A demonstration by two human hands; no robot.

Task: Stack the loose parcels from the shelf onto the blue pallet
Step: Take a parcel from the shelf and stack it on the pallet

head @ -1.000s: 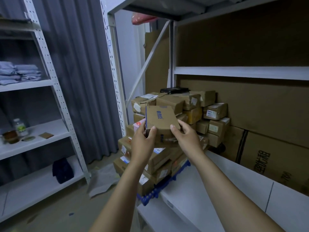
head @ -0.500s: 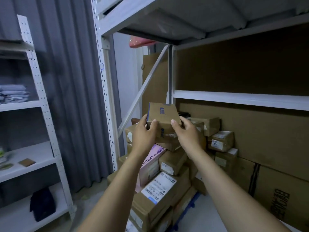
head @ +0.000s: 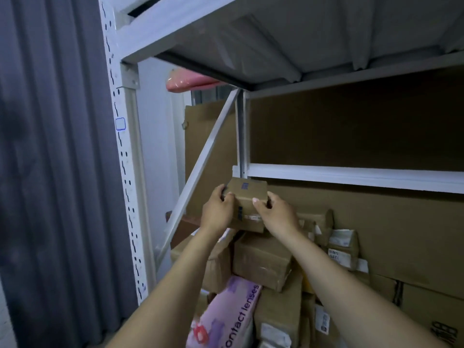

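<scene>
A small brown cardboard parcel (head: 247, 197) with a blue print is at the top of the parcel stack (head: 261, 259), level with the white shelf edge. My left hand (head: 217, 212) grips its left side, fingers curled over the top corner. My right hand (head: 275, 214) grips its right side, thumb on the front face. Whether the parcel rests on the boxes below I cannot tell. The blue pallet is out of view below the stack.
A pink contact-lens box (head: 231, 315) leans at the stack's front. Labelled boxes (head: 342, 247) sit at the right. A diagonal brace (head: 200, 167) and a perforated upright (head: 123, 156) stand left of the stack. Large cartons (head: 376, 234) line the back, grey curtain (head: 50, 172) at left.
Both hands carried the parcel up and further in, over the top of the stack. The view came closer and tilted upward, so the pallet and the floor dropped out of sight.
</scene>
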